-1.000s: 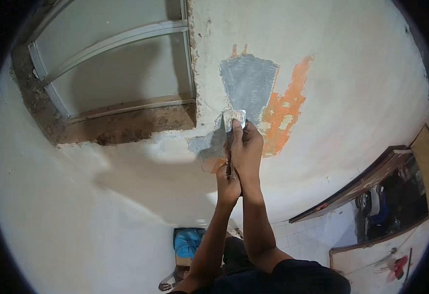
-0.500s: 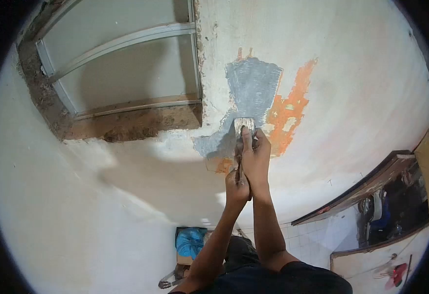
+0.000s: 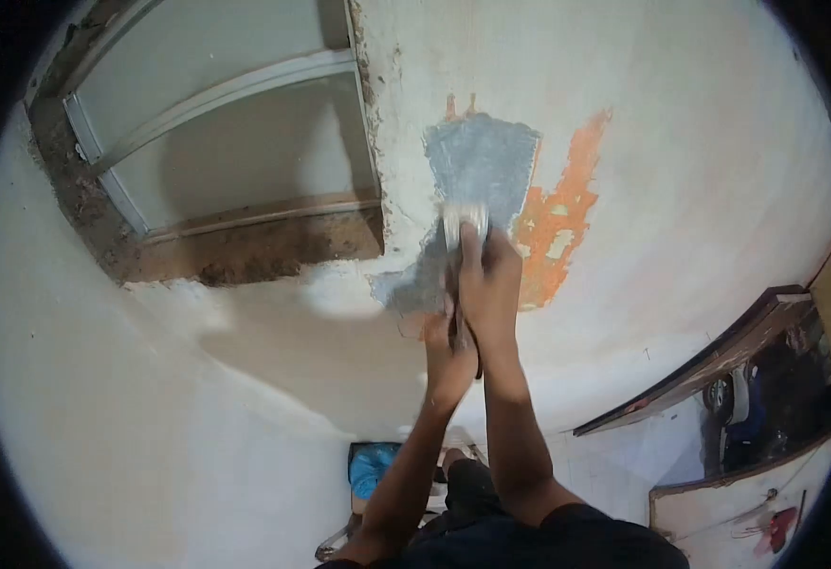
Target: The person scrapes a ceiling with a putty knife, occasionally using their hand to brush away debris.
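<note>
Both my hands grip one scraper [image 3: 464, 220] raised against a white wall. My right hand [image 3: 487, 280] is uppermost, its forefinger pressing along the blade. My left hand [image 3: 448, 356] holds the handle just below. The blade lies on the lower edge of a grey scraped patch [image 3: 480, 159], beside an orange patch [image 3: 559, 211] of exposed older paint. The blade looks blurred from motion.
A recessed window opening [image 3: 221, 142] with a pale metal frame and rough brown sill sits up left. A dark wooden door frame [image 3: 709, 360] shows low right, with a tiled floor below. A blue bag [image 3: 370, 467] lies on the floor beside my legs.
The scraper and both hands slid down the wall, then back up onto the grey patch. The view shifted slightly.
</note>
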The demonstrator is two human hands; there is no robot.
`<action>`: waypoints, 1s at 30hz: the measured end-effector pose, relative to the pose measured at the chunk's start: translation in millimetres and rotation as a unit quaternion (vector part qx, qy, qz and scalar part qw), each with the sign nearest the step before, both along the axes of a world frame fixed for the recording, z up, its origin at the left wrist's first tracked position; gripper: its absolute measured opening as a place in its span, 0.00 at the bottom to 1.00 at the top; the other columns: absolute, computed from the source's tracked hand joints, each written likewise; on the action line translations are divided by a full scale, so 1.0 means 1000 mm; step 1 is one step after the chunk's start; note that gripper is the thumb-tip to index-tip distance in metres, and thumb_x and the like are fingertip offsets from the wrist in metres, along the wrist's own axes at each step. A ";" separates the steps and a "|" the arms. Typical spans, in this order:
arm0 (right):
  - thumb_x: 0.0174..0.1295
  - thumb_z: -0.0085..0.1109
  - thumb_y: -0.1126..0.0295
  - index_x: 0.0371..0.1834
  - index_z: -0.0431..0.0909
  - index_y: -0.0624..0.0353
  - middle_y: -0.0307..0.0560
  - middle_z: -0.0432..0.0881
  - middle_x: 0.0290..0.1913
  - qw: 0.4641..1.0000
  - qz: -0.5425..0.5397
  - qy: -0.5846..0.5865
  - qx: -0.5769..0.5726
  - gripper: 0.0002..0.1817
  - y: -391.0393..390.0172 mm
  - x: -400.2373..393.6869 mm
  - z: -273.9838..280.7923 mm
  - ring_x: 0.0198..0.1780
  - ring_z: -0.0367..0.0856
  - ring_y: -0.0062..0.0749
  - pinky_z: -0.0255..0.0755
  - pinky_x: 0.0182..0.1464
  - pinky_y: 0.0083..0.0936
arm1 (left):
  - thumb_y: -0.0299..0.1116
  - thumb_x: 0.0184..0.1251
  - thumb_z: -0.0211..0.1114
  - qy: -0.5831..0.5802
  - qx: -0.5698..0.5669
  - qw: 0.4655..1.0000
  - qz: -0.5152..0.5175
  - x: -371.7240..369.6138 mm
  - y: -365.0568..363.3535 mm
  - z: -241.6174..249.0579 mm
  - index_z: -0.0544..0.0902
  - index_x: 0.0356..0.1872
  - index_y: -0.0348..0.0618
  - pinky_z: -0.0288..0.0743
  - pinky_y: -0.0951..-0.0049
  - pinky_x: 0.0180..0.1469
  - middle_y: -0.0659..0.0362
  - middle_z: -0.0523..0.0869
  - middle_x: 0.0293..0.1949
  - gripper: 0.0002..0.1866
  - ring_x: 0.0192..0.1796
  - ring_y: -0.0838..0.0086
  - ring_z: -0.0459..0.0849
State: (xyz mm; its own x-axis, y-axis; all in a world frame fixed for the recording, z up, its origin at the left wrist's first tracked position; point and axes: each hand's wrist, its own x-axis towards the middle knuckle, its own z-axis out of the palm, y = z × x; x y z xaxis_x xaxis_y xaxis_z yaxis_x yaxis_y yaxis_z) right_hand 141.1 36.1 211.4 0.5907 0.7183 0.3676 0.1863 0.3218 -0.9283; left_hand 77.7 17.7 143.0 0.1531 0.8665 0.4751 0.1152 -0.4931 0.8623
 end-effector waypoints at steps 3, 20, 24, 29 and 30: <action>0.66 0.48 0.63 0.31 0.73 0.69 0.57 0.73 0.20 0.992 -0.062 -0.110 0.020 0.17 0.004 0.003 0.004 0.22 0.73 0.38 0.67 0.28 0.31 | 0.32 0.71 0.48 -0.067 -0.134 0.985 -0.085 0.007 0.008 -0.023 0.76 0.44 0.29 0.71 0.67 0.40 0.50 0.82 0.36 0.15 0.37 0.68 0.79; 0.67 0.49 0.62 0.27 0.71 0.67 0.43 0.72 0.14 0.992 -0.055 -0.109 0.023 0.17 0.010 0.001 0.017 0.16 0.71 0.24 0.63 0.19 0.24 | 0.41 0.74 0.47 -0.106 -0.203 0.964 -0.135 -0.010 -0.006 0.030 0.76 0.44 0.28 0.70 0.71 0.46 0.53 0.81 0.41 0.21 0.42 0.76 0.76; 0.65 0.48 0.65 0.35 0.75 0.70 0.65 0.76 0.25 0.997 -0.041 -0.063 -0.008 0.15 -0.009 -0.005 -0.007 0.29 0.78 0.48 0.69 0.34 0.38 | 0.41 0.73 0.48 -0.230 -0.143 0.959 -0.082 0.006 -0.020 -0.007 0.76 0.43 0.27 0.72 0.74 0.37 0.57 0.81 0.34 0.21 0.35 0.78 0.76; 0.65 0.50 0.64 0.27 0.72 0.68 0.53 0.74 0.18 0.991 -0.055 -0.125 0.013 0.17 0.003 0.001 0.011 0.19 0.73 0.35 0.65 0.24 0.30 | 0.43 0.73 0.48 -0.145 -0.183 0.963 -0.138 -0.003 -0.002 0.006 0.75 0.41 0.28 0.72 0.74 0.38 0.58 0.80 0.33 0.22 0.35 0.77 0.76; 0.65 0.49 0.65 0.29 0.73 0.70 0.61 0.75 0.21 0.990 -0.060 -0.124 -0.010 0.16 0.002 -0.001 0.014 0.23 0.77 0.47 0.68 0.30 0.35 | 0.43 0.73 0.48 -0.156 -0.179 0.960 -0.150 -0.002 0.000 0.006 0.76 0.40 0.28 0.71 0.74 0.38 0.58 0.80 0.33 0.22 0.35 0.78 0.76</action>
State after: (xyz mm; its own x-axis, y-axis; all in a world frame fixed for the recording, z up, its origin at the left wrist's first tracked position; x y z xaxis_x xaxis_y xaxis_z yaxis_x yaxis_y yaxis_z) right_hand 140.3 37.8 225.0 0.5654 0.6564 0.4995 0.4460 0.2661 -0.8545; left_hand 76.2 17.8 148.9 0.3210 0.9216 0.2184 -0.2768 -0.1293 0.9522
